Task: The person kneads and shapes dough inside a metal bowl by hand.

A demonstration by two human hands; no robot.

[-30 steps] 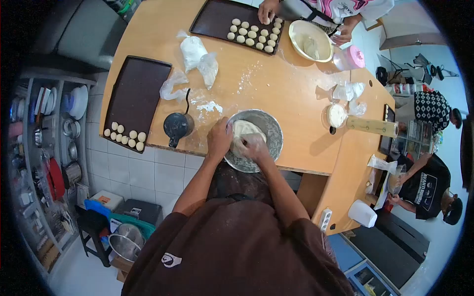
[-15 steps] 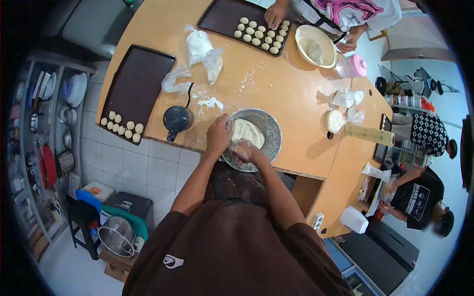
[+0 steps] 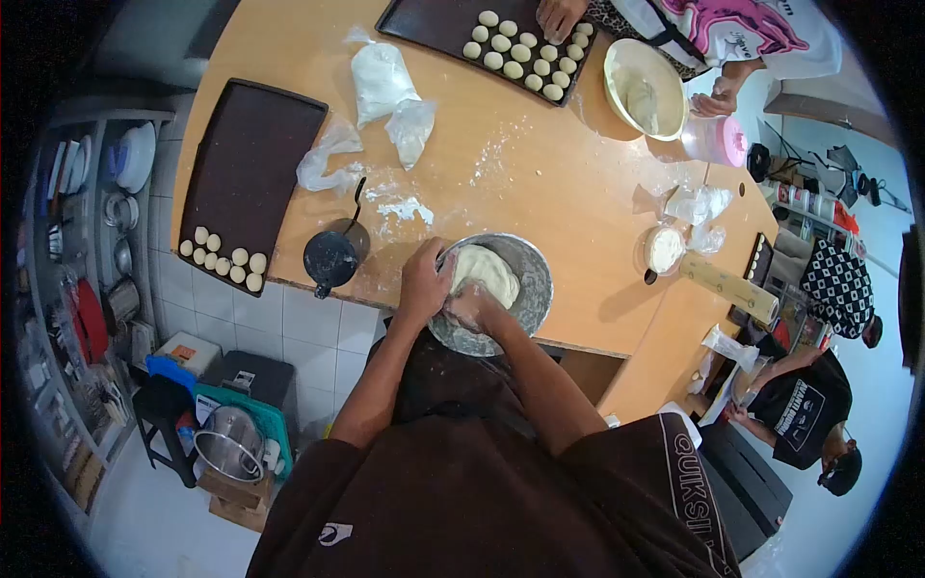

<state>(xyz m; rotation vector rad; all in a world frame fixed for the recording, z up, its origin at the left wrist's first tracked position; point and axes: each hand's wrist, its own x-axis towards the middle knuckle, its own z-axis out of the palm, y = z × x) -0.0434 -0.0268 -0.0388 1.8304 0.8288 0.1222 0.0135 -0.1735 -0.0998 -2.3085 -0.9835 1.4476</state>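
Note:
A floured metal bowl (image 3: 535,299) sits at the table's near edge, with a pale lump of dough (image 3: 489,273) inside. My left hand (image 3: 425,282) grips the bowl's left rim, fingers wrapped over it. Down in the bowl, my right hand (image 3: 470,306) presses against the near side of the dough with its fingers curled; part of them is hidden. Left of the bowl stands a dark cup (image 3: 332,258) with a handle. Beyond, flour (image 3: 406,208) is scattered on the wood.
A dark tray (image 3: 249,164) with several dough balls lies left. Flour bags (image 3: 381,82) lie behind the cup. A co-worker's hand (image 3: 561,17) is over another tray (image 3: 434,24), near a cream bowl (image 3: 621,91). Two other people are at the right.
The view has shifted. Compared with a second ago, my right hand has moved from the top of the dough to its near side. My left hand stays on the rim.

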